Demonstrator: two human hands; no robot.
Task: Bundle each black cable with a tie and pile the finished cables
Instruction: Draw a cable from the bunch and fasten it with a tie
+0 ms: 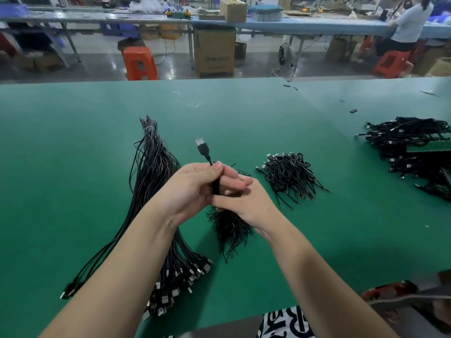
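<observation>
Both hands meet above the green table [73, 142], holding one folded black cable [215, 185] upright. Its USB plug [201, 145] sticks up past my fingers. My left hand [192, 189] grips the folded cable with thumb on top. My right hand [246, 201] pinches it from the right and below. Under the hands lies a heap of short black ties [231, 228]. A long sheaf of unbundled black cables [156, 172] stretches along the left, plugs toward me. A pile of bundled cables [290, 176] lies to the right.
A bigger heap of black cables [412, 145] sits at the far right edge of the table. Small black bits [353, 111] lie scattered at the back right. Beyond the table are an orange stool [139, 63], cardboard boxes [214, 53] and a seated person [410, 23].
</observation>
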